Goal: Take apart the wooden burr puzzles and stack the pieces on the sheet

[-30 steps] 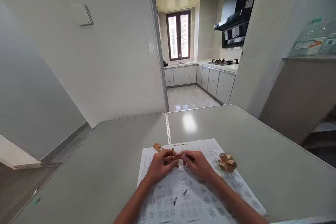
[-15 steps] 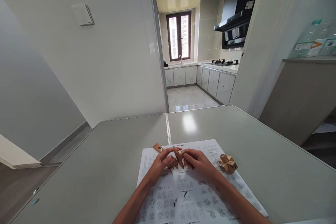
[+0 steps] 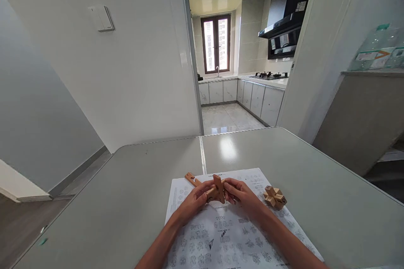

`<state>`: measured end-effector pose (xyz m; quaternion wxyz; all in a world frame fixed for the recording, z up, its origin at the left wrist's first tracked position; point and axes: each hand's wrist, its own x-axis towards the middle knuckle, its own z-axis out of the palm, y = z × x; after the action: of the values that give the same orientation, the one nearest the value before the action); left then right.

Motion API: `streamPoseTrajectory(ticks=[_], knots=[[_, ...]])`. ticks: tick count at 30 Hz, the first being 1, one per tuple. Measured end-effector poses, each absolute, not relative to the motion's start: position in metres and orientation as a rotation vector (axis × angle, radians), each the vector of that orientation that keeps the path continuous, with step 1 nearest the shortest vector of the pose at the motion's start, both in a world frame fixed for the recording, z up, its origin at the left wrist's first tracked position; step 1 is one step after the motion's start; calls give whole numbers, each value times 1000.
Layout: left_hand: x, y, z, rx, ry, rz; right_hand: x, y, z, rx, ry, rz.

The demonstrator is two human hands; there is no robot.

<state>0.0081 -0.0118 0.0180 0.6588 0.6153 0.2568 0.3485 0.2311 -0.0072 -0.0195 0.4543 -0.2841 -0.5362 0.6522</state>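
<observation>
Just above a printed paper sheet [image 3: 221, 243], my two hands hold a few notched wooden puzzle pieces [image 3: 218, 189] that cross each other. One flat piece stands nearly upright in the middle. My left hand [image 3: 196, 198] is closed around the left end of the crossed pieces. From the other side, the fingers of my right hand [image 3: 239, 192] pinch their right end. How the pieces interlock is partly hidden by my fingers. Beyond my left hand lies a loose notched wooden piece [image 3: 192, 178], at the sheet's far edge.
An assembled wooden burr puzzle [image 3: 275, 197] sits on the sheet's right edge, beside my right forearm. Rows of small diagrams cover the paper. Beneath is a grey table [image 3: 126, 201] with a seam across it. Plastic bottles [image 3: 372, 48] stand on a ledge at right.
The middle flat piece has turned from a slant to nearly upright and shows higher between my hands. My left fingers have shifted slightly on the pieces. The burr puzzle has stayed put.
</observation>
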Motion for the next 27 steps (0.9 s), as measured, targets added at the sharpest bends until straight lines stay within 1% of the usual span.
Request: streamPoseTrajectory(ticks=[4,17,23,27], knots=[[8,-11,19,1375,506,721,230,-7,-21,-693,-1302,1645],[12,-13,22,1289,493,741,230,-8,-22,-715,-1320,1643],[7,-8,8,1213,620,866,232,-9,-16,-780,-1293,1575],[8,-7,6,1195,604,880,233,-9,-16,-800,-1267,1562]])
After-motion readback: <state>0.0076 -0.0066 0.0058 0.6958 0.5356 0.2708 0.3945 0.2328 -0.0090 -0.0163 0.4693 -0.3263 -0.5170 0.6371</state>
